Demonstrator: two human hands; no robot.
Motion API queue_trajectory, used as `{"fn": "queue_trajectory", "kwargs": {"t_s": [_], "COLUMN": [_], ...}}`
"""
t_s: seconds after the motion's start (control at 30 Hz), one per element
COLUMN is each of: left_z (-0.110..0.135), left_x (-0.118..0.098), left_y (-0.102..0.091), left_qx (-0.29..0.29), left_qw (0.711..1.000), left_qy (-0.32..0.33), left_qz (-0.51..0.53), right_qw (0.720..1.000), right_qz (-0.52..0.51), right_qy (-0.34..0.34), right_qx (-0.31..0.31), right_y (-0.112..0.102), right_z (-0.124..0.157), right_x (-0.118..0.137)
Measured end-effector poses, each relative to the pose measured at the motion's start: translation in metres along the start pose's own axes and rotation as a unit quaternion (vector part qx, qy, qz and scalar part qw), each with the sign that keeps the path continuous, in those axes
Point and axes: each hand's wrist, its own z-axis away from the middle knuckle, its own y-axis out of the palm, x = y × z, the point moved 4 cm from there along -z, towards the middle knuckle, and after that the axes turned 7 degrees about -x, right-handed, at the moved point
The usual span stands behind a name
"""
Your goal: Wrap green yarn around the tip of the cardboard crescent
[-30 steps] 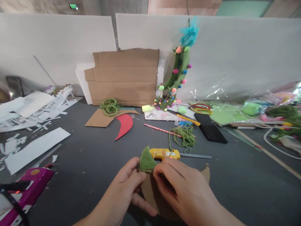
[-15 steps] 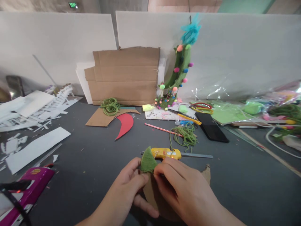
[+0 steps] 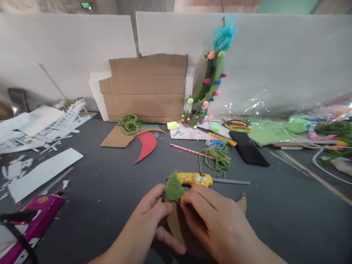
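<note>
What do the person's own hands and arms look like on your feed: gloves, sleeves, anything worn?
The left hand and right hand are both bare, without gloves. No ring, watch or bracelet shows, though some fingers are partly hidden. No sleeve is visible on the forearms, and I see no markings.

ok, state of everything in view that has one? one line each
Cardboard piece: held, tip wrapped green
Left hand: gripping cardboard piece near the tip
Right hand: pinching at the tip's lower edge
Glue gun: lying down, stick in; power unclear
Phone: flat, screen dark
Power strip: red light on
Exit sign: lit
Near yarn: loose, tangled
Far yarn: coiled
Cardboard sheet: upright
</note>
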Motion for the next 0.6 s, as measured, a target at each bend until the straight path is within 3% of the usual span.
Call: {"fn": "queue_trajectory", "kwargs": {"t_s": [0.6], "left_z": [-0.0018], "left_x": [0.0010], "left_y": [-0.0022], "left_qx": [-0.028], "left_qw": [0.999], "left_qy": [-0.005], "left_qz": [-0.030], "right_qw": [0.999], "right_qz": [-0.020], "right_qy": [0.019], "right_qx": [-0.017], "right_y": [0.0003], "right_z": [0.0002], "right_x": [0.0005]}}
